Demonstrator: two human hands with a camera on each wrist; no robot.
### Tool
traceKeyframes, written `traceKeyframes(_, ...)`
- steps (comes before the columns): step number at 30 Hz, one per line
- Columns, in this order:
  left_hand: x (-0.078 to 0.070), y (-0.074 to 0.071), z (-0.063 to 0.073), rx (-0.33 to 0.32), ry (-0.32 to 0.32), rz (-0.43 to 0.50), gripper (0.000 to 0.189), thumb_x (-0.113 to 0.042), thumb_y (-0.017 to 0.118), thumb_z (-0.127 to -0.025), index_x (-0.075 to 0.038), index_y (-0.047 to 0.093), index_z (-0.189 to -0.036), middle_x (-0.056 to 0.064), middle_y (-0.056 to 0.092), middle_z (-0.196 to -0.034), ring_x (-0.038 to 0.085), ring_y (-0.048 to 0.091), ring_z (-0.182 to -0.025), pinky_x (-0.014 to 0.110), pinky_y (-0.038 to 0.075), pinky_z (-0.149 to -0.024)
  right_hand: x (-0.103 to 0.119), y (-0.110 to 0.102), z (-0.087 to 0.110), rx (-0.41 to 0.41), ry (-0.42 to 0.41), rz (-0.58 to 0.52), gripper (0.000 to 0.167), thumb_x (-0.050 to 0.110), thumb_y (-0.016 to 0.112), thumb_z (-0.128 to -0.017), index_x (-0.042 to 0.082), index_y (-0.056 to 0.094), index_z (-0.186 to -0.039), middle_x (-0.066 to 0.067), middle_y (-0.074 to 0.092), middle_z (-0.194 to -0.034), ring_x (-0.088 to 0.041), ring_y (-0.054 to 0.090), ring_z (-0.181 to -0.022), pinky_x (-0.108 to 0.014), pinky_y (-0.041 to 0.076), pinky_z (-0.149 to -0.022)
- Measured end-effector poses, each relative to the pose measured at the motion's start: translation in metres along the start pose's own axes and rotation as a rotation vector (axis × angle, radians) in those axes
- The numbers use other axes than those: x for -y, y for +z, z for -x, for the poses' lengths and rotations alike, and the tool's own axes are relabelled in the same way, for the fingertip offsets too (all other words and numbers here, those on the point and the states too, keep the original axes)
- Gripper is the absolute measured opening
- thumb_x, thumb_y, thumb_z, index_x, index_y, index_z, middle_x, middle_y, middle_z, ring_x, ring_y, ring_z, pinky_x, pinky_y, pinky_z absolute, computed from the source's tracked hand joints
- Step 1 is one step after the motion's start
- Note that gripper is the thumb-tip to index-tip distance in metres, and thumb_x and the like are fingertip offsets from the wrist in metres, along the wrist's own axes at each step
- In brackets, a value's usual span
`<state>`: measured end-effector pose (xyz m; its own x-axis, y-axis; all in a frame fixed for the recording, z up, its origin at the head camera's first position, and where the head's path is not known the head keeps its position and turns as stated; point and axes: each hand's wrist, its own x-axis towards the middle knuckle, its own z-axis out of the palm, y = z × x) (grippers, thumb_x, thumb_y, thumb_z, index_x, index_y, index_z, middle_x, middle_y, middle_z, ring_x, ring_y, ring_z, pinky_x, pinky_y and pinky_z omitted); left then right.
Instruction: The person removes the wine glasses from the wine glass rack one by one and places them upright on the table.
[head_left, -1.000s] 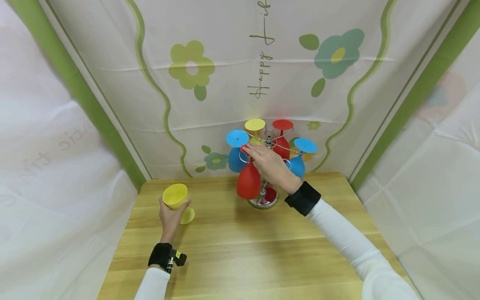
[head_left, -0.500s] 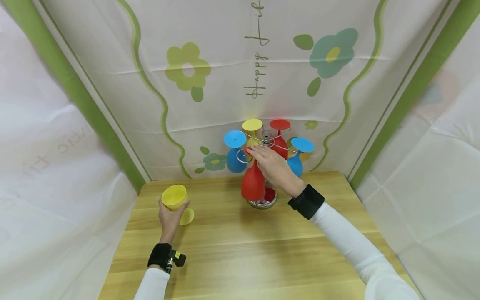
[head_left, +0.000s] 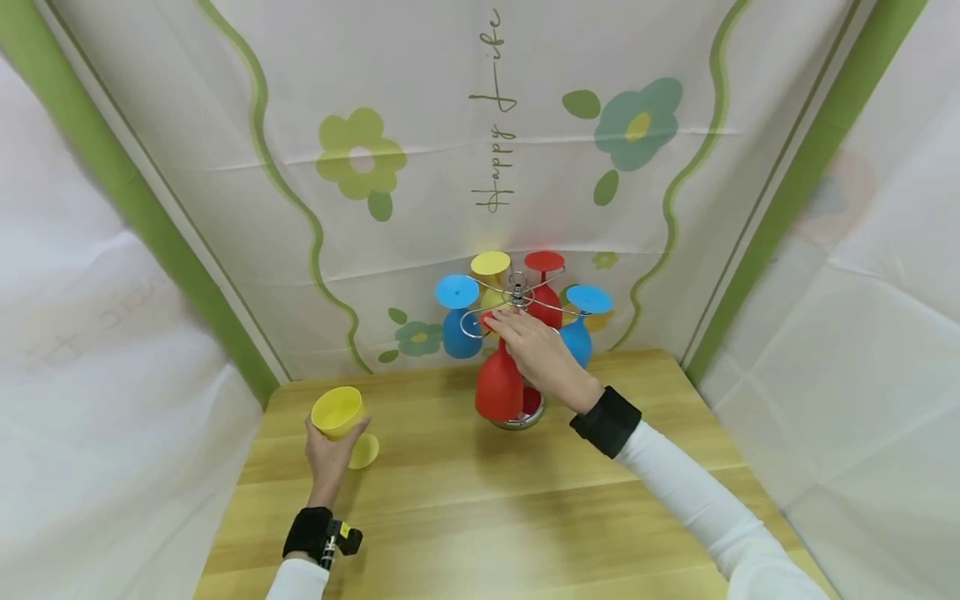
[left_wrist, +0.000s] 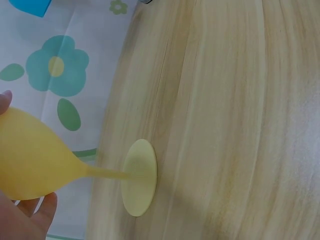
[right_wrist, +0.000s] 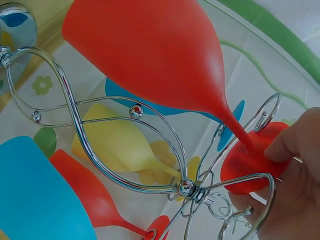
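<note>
In the head view, my left hand (head_left: 330, 458) grips the bowl of a yellow plastic goblet (head_left: 337, 412) at the left of the table. It stands upright, its round foot (left_wrist: 139, 177) at the tabletop. My right hand (head_left: 542, 357) pinches the foot of a red goblet (head_left: 498, 387), turned upside down, beside a chrome goblet rack (head_left: 517, 293). In the right wrist view, that red foot (right_wrist: 240, 172) lies between the rack's wire loops, the thumb pressing on it. Whether it rests on the wires, I cannot tell.
Upside down on the rack hang two blue goblets (head_left: 459, 333) (head_left: 576, 340), another yellow goblet (head_left: 491, 265) and another red goblet (head_left: 544, 304). The rack's round base (head_left: 525, 417) stands near the table's back edge. A flower-printed cloth (head_left: 420, 217) forms the wall behind.
The red goblet in my right hand has shifted right relative to the rack's front-left loop. My left hand stays on the yellow goblet. The head view has shifted slightly.
</note>
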<state>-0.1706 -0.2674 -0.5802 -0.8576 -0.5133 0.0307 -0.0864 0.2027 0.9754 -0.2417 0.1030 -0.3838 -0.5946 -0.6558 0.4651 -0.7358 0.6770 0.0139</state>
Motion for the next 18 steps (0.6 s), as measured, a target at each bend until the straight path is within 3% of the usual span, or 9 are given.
traceKeyframes(18,-0.001,0.000,-0.002,-0.006,0.020,-0.009,0.098,-0.026,0.088,-0.082,-0.008,0.026,-0.156,0.022,0.045,-0.150,0.040,0.043,-0.141,0.058,0.034,-0.119,0.012,-0.002,0.015,-0.054,-0.011,0.040,0.065,0.005,0.081,-0.086,0.005,0.056,-0.146,-0.014,0.061,-0.145,-0.032,0.057,-0.137,-0.048,0.045,-0.115)
